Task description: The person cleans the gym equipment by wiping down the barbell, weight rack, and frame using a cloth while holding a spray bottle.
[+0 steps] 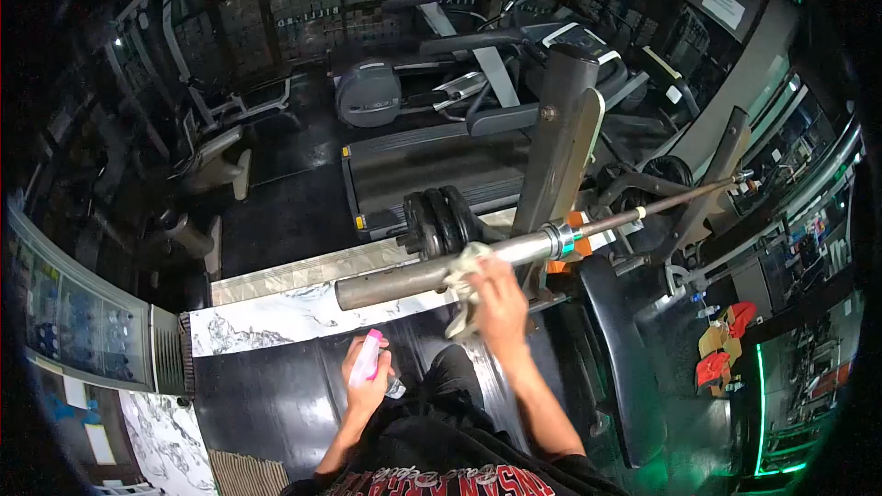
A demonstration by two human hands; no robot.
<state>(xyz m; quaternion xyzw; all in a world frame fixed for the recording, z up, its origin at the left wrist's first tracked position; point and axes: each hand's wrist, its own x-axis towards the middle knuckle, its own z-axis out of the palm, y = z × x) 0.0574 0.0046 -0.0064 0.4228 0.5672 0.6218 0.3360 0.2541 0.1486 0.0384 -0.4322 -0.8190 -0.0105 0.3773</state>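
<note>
Clasping soft-looking cloth [462,290] in right hand [502,309] against likely heavy barbell [393,284], and light-looking spray bottle [366,357] near top in left hand [367,393].

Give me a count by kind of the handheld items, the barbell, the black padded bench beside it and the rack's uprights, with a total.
Bottle: 1
Cloth: 1
Barbell: 1
Bench: 1
Rack uprights: 2
Total: 6
</note>
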